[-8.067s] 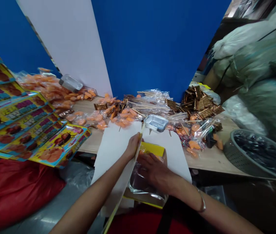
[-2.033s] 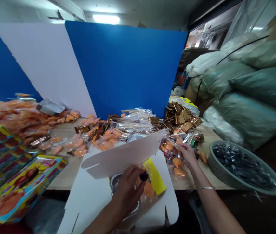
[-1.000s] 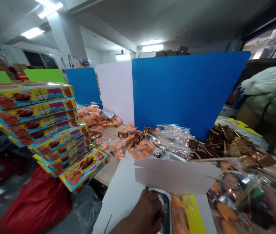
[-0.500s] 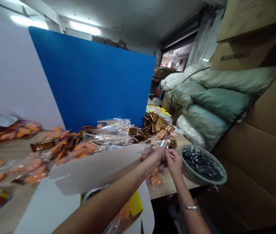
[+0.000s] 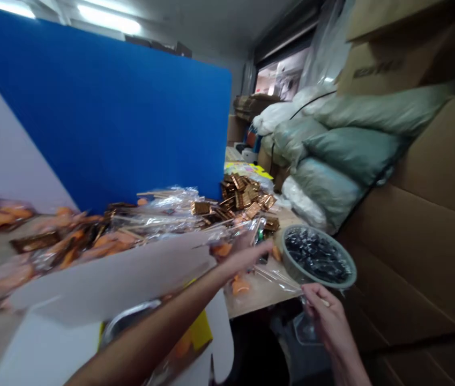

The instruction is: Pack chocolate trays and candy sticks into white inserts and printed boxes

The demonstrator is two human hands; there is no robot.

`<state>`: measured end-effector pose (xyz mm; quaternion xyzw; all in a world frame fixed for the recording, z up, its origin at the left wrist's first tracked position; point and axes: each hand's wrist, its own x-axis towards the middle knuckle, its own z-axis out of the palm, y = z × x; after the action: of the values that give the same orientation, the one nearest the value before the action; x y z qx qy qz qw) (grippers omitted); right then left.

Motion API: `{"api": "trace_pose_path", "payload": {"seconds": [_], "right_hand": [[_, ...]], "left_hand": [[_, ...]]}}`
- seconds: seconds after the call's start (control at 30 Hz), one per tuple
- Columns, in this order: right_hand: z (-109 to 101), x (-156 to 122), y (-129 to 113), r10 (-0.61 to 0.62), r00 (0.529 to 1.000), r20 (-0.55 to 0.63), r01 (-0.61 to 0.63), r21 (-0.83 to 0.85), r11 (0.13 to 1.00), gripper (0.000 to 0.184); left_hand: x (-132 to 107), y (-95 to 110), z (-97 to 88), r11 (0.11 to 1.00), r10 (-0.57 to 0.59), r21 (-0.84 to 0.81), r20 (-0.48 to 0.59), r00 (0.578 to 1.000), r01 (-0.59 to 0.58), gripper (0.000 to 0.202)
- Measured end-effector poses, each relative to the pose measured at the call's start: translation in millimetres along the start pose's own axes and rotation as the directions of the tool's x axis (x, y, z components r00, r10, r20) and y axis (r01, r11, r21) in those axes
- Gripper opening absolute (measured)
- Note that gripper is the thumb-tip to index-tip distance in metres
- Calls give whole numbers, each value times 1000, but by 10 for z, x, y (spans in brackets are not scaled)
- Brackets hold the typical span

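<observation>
My left hand (image 5: 247, 253) is over the table beside the white box, blurred, one finger pointing right. Its other fingers seem closed round a clear plastic packet (image 5: 260, 229) with a bit of green in it. Lower and to the right, my right hand (image 5: 327, 310) pinches the end of a clear plastic bag (image 5: 279, 279), which stretches back toward my left hand. A small pale piece shows at the right fingertips; its kind is unclear. Below my left hand lie wrapped orange pieces (image 5: 240, 285). Bronze foil packets (image 5: 245, 195) are heaped just beyond.
A round tub (image 5: 318, 257) of dark wrapped packets stands right at the table edge. An open white box (image 5: 102, 273) is in front of me. Wrapped sticks (image 5: 163, 209) and orange pieces lie behind it. A blue panel (image 5: 110, 112), stacked sacks (image 5: 332, 182) and cardboard (image 5: 420, 236) surround the table.
My right hand has moved away from my left, down and to the right, drawing the clear plastic bag out between them. The view has turned right.
</observation>
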<state>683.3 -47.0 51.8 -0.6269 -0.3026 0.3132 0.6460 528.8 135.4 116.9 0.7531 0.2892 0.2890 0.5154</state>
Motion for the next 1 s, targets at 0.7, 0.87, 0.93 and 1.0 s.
{"api": "trace_pose_path", "payload": {"seconds": [0.7,0.87,0.93,1.0], "right_hand": [[1924,-144,246,-284,709,646,550,-253,796,20],[1393,199,493,-188,932,310,287,-314,905,38],[1254,329,667,-149,970,194,211,-356,910,44],[1251,353,863,-133,982,138,173,-339,925,48]], "left_hand": [[-2027,-728,-1010,757,-108,602,-266,958,253,22],[-2502,-373,-1492,781,244,612,-484,841,125,7],[-2583,-379,-1956,733,384,643,-662,644,222,22],[-2450,-558,-2521,667,325,621,-740,589,411,31]]}}
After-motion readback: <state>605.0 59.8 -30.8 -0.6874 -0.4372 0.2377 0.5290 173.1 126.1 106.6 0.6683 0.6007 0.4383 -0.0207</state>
